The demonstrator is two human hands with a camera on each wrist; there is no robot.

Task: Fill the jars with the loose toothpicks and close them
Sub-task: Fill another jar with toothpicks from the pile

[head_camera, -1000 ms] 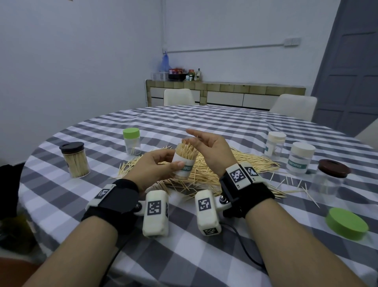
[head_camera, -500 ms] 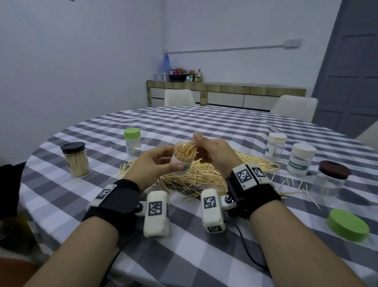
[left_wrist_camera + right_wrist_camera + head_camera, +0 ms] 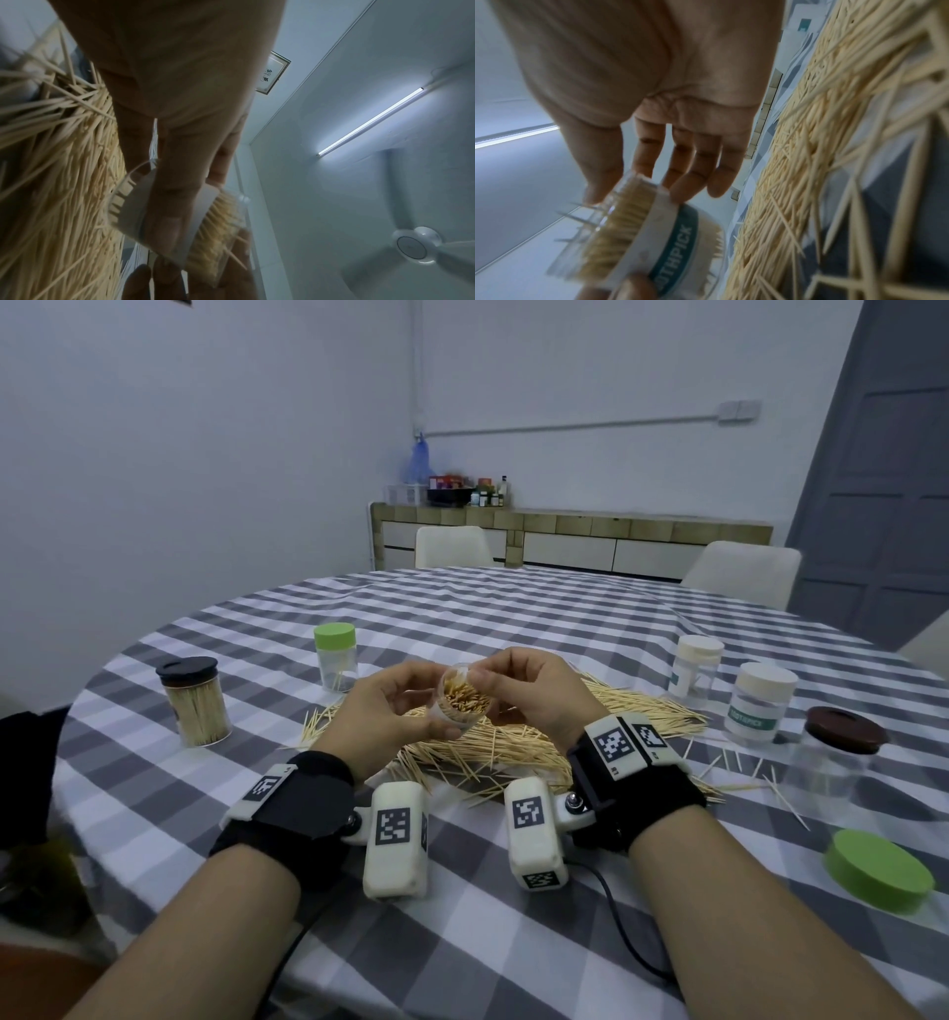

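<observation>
**Jar tipping toward the camera**

Head view: the left hand point(image 3: 382, 711) is gripping the open jar point(image 3: 464, 701) above the toothpick pile point(image 3: 513, 742) on the surface point(image 3: 462, 942); a second ago the jar was standing upright, and now its mouth is facing the camera. The right hand point(image 3: 534, 690) is pinching its rim.

Left wrist view: fingers point(image 3: 167, 221) are curling around the jar point(image 3: 205, 223).

Right wrist view: the thumb and fingers point(image 3: 687, 182) are touching the jar point(image 3: 634, 229), labelled "TOOTHPICK".

The small clear plastic jar point(image 3: 464, 700) with a matt paper label holds pale, dry wooden toothpicks. More of that bare wood lies heaped as a loose toothpick pile point(image 3: 513, 742) on the soft grey-and-white checked cloth table cover point(image 3: 462, 613). The flat green lid point(image 3: 879, 870) looks matt, smooth plastic.
</observation>
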